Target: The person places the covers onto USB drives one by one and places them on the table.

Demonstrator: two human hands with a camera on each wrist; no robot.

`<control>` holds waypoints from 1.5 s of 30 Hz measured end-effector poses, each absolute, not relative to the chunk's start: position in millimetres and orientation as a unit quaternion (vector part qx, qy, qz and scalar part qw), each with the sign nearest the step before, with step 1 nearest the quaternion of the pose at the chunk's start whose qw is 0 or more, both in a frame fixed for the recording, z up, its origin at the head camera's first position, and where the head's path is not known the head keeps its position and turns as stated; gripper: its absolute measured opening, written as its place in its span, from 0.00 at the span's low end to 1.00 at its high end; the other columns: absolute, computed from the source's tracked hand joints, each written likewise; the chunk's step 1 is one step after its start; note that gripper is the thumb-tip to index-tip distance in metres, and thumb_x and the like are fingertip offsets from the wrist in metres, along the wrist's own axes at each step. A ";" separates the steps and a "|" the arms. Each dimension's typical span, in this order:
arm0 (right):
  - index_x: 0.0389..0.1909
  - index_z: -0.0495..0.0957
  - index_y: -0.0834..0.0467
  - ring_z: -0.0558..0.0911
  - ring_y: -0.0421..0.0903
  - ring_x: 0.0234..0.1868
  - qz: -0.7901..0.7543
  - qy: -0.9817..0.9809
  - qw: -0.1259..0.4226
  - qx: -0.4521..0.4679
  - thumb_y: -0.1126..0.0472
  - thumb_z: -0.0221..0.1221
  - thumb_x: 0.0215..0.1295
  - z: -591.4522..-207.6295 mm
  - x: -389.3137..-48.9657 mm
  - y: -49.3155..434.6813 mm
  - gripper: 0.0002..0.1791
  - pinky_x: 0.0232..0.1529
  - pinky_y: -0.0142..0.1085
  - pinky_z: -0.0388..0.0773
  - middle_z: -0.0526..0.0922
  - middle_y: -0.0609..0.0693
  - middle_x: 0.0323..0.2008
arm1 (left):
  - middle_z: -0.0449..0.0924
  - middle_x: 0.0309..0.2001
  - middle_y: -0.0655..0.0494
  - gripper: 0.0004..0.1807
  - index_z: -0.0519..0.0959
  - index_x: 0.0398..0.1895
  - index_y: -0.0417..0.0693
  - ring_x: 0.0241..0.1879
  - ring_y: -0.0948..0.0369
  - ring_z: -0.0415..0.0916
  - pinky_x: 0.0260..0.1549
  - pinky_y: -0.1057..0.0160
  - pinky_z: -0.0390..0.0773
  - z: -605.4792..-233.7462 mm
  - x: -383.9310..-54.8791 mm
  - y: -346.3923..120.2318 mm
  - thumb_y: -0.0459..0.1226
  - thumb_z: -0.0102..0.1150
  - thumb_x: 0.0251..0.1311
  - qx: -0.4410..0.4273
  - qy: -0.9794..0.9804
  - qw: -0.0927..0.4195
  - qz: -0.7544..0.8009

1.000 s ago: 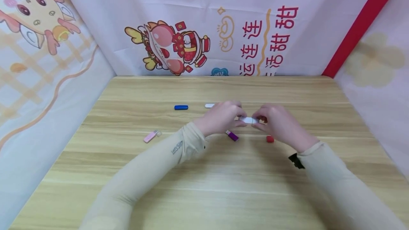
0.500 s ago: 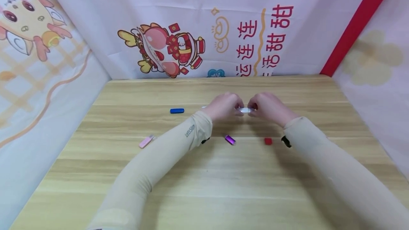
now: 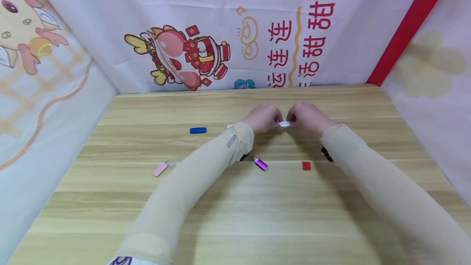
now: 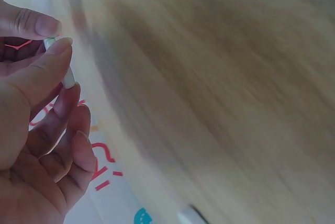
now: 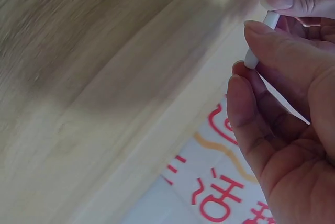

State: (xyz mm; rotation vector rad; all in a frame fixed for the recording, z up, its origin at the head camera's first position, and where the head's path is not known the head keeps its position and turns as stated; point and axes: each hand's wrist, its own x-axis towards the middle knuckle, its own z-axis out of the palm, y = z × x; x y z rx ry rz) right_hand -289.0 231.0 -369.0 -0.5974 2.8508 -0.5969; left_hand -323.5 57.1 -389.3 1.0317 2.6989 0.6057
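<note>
Both hands meet over the back half of the table, holding a small white USB flash drive (image 3: pixel 284 124) between them. My left hand (image 3: pixel 263 117) pinches its left end with thumb and fingertip. The right end is pinched by my right hand (image 3: pixel 308 117). In the left wrist view the white drive (image 4: pixel 69 79) shows below the left thumb; the right wrist view has the drive (image 5: pixel 251 59) between the right thumb and fingers. Fingertips cover much of it. A second white piece (image 3: pixel 229 126) lies mostly hidden behind the left wrist.
On the wooden table (image 3: pixel 257 224) lie a blue flash drive (image 3: pixel 198 130), a pink one (image 3: pixel 160 169) beside a clear cap (image 3: pixel 171 165), a purple one (image 3: pixel 261 165) and a small red square piece (image 3: pixel 306 166). A printed cloth (image 3: pixel 206 3) hangs along the table's back edge.
Both hands have moved farther back over the table, still gripping the white flash drive. The head view has shifted a little; the things on the table look unmoved.
</note>
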 end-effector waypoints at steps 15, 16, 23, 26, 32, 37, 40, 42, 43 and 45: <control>0.35 0.86 0.62 0.80 0.51 0.37 -0.201 0.956 0.147 -0.154 0.67 0.71 0.55 -374.6 -301.1 238.7 0.07 0.46 0.47 0.77 0.84 0.52 0.33 | 0.83 0.30 0.62 0.07 0.88 0.35 0.49 0.33 0.63 0.77 0.42 0.66 0.75 -395.9 -329.1 65.9 0.37 0.75 0.52 0.335 0.916 0.106 0.195; 0.35 0.86 0.62 0.80 0.51 0.38 -0.203 0.956 0.150 -0.150 0.67 0.71 0.56 -374.3 -301.7 238.9 0.07 0.46 0.47 0.77 0.84 0.53 0.33 | 0.83 0.30 0.61 0.07 0.88 0.35 0.49 0.33 0.63 0.77 0.42 0.66 0.75 -395.9 -329.6 66.3 0.37 0.75 0.52 0.336 0.916 0.104 0.195; 0.30 0.87 0.63 0.80 0.51 0.34 -0.176 0.962 0.112 -0.175 0.66 0.73 0.53 -374.7 -304.8 236.7 0.06 0.45 0.47 0.77 0.85 0.52 0.29 | 0.85 0.31 0.60 0.07 0.89 0.33 0.48 0.33 0.63 0.77 0.41 0.68 0.75 -394.0 -331.3 68.0 0.37 0.76 0.51 0.321 0.917 0.097 0.215; 0.26 0.86 0.63 0.79 0.51 0.32 -0.161 0.966 0.087 -0.184 0.66 0.75 0.50 -374.0 -304.8 232.4 0.07 0.43 0.47 0.77 0.84 0.52 0.26 | 0.86 0.32 0.59 0.07 0.89 0.33 0.47 0.34 0.63 0.78 0.41 0.68 0.75 -393.2 -330.5 67.0 0.38 0.76 0.51 0.317 0.920 0.090 0.213; 0.24 0.85 0.62 0.78 0.53 0.34 -0.164 0.970 0.081 -0.160 0.69 0.74 0.48 -377.9 -305.5 225.6 0.06 0.44 0.47 0.77 0.83 0.53 0.27 | 0.86 0.32 0.58 0.07 0.89 0.32 0.48 0.35 0.61 0.78 0.42 0.67 0.75 -396.5 -329.6 64.6 0.39 0.76 0.51 0.323 0.921 0.070 0.207; 0.26 0.86 0.62 0.79 0.52 0.34 -0.177 0.966 0.088 -0.166 0.69 0.73 0.50 -385.7 -303.8 229.5 0.05 0.44 0.47 0.78 0.84 0.53 0.28 | 0.85 0.29 0.60 0.06 0.89 0.32 0.48 0.32 0.62 0.77 0.38 0.67 0.75 -404.3 -328.6 66.8 0.39 0.75 0.52 0.323 0.921 0.077 0.206; 0.28 0.86 0.62 0.80 0.51 0.34 -0.173 0.966 0.093 -0.171 0.68 0.74 0.51 -385.9 -303.4 232.8 0.05 0.44 0.46 0.78 0.84 0.52 0.28 | 0.84 0.28 0.60 0.07 0.88 0.33 0.47 0.30 0.61 0.77 0.37 0.67 0.75 -405.4 -328.3 68.4 0.38 0.76 0.52 0.321 0.919 0.085 0.211; 0.29 0.86 0.63 0.80 0.50 0.34 -0.173 0.965 0.100 -0.170 0.67 0.74 0.51 -384.3 -302.8 234.5 0.06 0.44 0.46 0.78 0.84 0.51 0.28 | 0.84 0.29 0.59 0.09 0.88 0.34 0.46 0.30 0.61 0.77 0.37 0.67 0.75 -405.6 -328.9 68.5 0.39 0.76 0.51 0.322 0.918 0.088 0.213; 0.30 0.86 0.63 0.80 0.50 0.34 -0.173 0.964 0.105 -0.170 0.66 0.74 0.51 -383.1 -302.2 235.3 0.07 0.44 0.46 0.78 0.84 0.51 0.28 | 0.85 0.30 0.59 0.10 0.88 0.35 0.46 0.31 0.62 0.77 0.37 0.67 0.75 -405.6 -329.3 68.4 0.39 0.77 0.50 0.322 0.918 0.090 0.213; 0.31 0.86 0.63 0.80 0.50 0.35 -0.174 0.964 0.116 -0.165 0.65 0.74 0.51 -380.4 -300.1 237.0 0.08 0.44 0.45 0.77 0.84 0.51 0.28 | 0.85 0.33 0.57 0.13 0.88 0.38 0.45 0.33 0.61 0.78 0.39 0.67 0.76 -404.2 -329.5 66.7 0.40 0.77 0.50 0.325 0.918 0.092 0.209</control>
